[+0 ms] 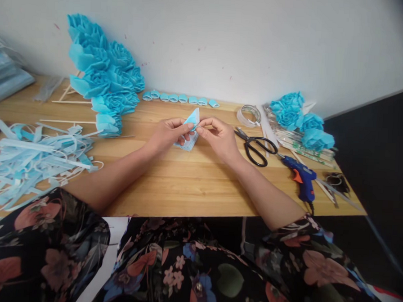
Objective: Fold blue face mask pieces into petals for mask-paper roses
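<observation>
A folded piece of light-blue face-mask fabric (191,119) is held upright over the middle of the table. My left hand (172,132) pinches it from the left, its thumb lying across the front. From the other side, my right hand (219,135) has thumb and forefinger closed at the fabric's middle edge, on what looks like a thin pale cord or wire. The fabric's lower layers fan out below my left fingers. Behind the hands, several small light-blue rolls (182,98) stand in a row along the wall.
Large blue fabric flowers (107,69) rise at the back left, above a heap of cut mask strips (35,160). To the right lie a tape roll (249,115), black-handled scissors (255,147), a blue glue gun (300,174) and more blue flowers (288,110). The table's front edge (191,216) is near me.
</observation>
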A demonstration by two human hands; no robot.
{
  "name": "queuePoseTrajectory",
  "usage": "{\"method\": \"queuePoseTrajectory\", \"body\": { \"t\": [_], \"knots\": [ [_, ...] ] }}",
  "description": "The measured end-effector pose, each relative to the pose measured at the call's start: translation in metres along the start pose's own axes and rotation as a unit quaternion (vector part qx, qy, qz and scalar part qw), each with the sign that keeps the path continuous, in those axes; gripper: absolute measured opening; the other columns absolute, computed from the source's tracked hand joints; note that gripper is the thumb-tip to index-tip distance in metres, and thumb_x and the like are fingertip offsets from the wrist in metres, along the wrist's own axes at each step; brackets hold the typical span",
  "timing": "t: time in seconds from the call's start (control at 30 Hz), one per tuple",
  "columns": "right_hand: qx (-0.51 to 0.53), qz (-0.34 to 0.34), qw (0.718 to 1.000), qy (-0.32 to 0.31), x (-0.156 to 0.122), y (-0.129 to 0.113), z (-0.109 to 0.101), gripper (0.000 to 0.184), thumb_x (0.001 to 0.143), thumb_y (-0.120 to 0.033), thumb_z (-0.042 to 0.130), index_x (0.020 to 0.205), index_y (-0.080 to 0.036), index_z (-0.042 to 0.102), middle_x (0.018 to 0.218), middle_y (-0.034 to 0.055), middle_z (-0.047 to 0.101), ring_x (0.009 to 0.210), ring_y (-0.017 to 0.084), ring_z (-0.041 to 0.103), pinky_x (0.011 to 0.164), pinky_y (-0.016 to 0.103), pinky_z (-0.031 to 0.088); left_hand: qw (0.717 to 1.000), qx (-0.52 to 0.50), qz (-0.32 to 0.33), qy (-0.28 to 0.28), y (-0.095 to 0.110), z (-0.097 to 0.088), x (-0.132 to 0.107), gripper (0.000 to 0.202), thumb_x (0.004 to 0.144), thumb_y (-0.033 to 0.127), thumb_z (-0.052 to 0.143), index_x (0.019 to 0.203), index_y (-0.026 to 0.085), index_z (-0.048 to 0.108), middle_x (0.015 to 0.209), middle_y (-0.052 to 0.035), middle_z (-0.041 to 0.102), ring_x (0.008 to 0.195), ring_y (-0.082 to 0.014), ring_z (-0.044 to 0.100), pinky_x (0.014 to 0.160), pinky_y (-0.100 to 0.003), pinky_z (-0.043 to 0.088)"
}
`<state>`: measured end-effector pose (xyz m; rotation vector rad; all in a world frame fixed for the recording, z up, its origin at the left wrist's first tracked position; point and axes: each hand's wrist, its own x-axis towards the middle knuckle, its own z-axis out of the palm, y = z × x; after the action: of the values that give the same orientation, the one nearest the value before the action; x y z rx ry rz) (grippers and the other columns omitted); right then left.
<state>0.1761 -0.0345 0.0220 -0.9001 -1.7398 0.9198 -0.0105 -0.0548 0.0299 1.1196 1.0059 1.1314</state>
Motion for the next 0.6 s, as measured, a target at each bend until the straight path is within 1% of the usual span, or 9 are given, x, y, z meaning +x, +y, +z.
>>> {"method": "queuePoseTrajectory", "body": {
  "t": [0.07,0.13,0.23,0.3,0.37,0.43,0.5,0.6],
  "knots": [
    [0.008,0.018,1.000,0.002,0.0002,-0.0014,0.0014,0.019,0.084,-0.040,0.074,0.084,-0.021,0.070,0.088,0.0013,0.073,0.083,0.016,0.067,0.075,0.031,0.055,1.000,0.006,0.003,-0.001,-0.0006,-0.0001,0.0000,0.028,0.079,0.039,0.082,0.072,0.014,0.071,0.063,-0.0007,0.066,0.052,-0.0073,0.055,0.053,-0.020,0.043],
    [0.014,0.028,0.999,0.001,0.0003,-0.0025,0.0021,0.020,0.083,-0.039,0.075,0.083,-0.020,0.068,0.082,-0.0001,0.072,0.077,0.014,0.066,0.072,0.029,0.054,1.000,0.014,0.008,-0.004,-0.0011,-0.0004,-0.0001,0.029,0.078,0.040,0.083,0.072,0.014,0.071,0.063,-0.0006,0.066,0.052,-0.0073,0.055,0.054,-0.021,0.044],
    [0.033,0.034,0.999,0.002,0.0005,-0.0029,0.0017,0.020,0.082,-0.037,0.076,0.086,-0.020,0.065,0.083,-0.0006,0.072,0.075,0.013,0.066,0.072,0.029,0.054,0.999,0.030,0.013,-0.006,-0.0013,-0.0012,-0.0005,0.032,0.077,0.044,0.083,0.073,0.014,0.071,0.064,-0.0006,0.067,0.052,-0.0073,0.055,0.055,-0.021,0.044],
    [0.047,0.038,0.998,0.003,0.0007,-0.0027,0.0010,0.024,0.081,-0.036,0.076,0.096,-0.021,0.065,0.083,-0.0014,0.073,0.076,0.013,0.067,0.073,0.029,0.054,0.999,0.044,0.014,-0.006,-0.0013,-0.0019,-0.0006,0.034,0.077,0.046,0.082,0.074,0.015,0.071,0.065,-0.0009,0.068,0.053,-0.0076,0.055,0.056,-0.021,0.045],
    [0.050,0.045,0.998,-0.001,0.0008,-0.0028,0.0001,0.032,0.082,-0.035,0.076,0.108,-0.021,0.065,0.083,-0.0020,0.073,0.076,0.014,0.068,0.074,0.030,0.055,0.998,0.059,0.017,-0.006,-0.0013,-0.0023,-0.0008,0.035,0.077,0.049,0.081,0.075,0.015,0.071,0.067,-0.0014,0.068,0.054,-0.0078,0.056,0.056,-0.021,0.046],
    [0.042,0.052,0.998,-0.009,0.0010,-0.0033,-0.0005,0.038,0.082,-0.035,0.076,0.116,-0.021,0.064,0.082,-0.0021,0.073,0.076,0.014,0.068,0.074,0.030,0.055,0.997,0.075,0.024,-0.008,-0.0009,-0.0024,-0.0012,0.037,0.078,0.050,0.080,0.075,0.015,0.071,0.068,-0.0019,0.069,0.054,-0.0079,0.056,0.057,-0.021,0.046],
    [0.035,0.057,0.998,-0.012,0.0011,-0.0037,-0.0005,0.039,0.083,-0.034,0.075,0.118,-0.021,0.065,0.081,-0.0021,0.073,0.076,0.015,0.068,0.074,0.031,0.056,0.996,0.089,0.031,-0.006,-0.0001,-0.0020,-0.0018,0.037,0.078,0.050,0.079,0.075,0.015,0.071,0.068,-0.0018,0.069,0.055,-0.0079,0.055,0.056,-0.021,0.046],
    [0.032,0.060,0.998,-0.015,0.0011,-0.0034,0.0000,0.039,0.083,-0.035,0.074,0.118,-0.022,0.067,0.081,-0.0019,0.073,0.076,0.015,0.068,0.075,0.032,0.056,0.994,0.101,0.036,-0.005,0.0012,-0.0012,-0.0023,0.033,0.078,0.046,0.079,0.074,0.015,0.071,0.065,-0.0012,0.067,0.054,-0.0077,0.055,0.054,-0.020,0.045]
  ]
}}
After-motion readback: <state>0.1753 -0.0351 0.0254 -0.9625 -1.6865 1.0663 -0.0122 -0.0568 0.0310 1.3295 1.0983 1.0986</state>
